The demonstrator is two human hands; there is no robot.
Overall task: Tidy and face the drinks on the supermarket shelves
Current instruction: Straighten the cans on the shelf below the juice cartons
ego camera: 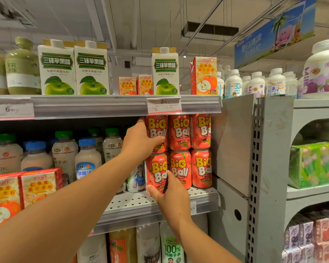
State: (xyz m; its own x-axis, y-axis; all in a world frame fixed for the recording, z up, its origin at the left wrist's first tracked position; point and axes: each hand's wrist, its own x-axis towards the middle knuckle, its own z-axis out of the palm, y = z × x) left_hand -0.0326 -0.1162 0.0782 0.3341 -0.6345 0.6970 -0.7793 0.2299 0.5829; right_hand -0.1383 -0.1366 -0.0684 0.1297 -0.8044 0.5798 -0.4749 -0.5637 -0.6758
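Left hand grips the upper red "Big Ball" strawberry can at the stack's left end; right hand pinches the lower red can beneath it. Both cans sit on the perforated grey metal middle shelf, beside four matching cans, right of the coconut-water bottles.

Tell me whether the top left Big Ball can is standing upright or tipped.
Upright: the top left Big Ball can stands straight on the can below, held by the left hand.
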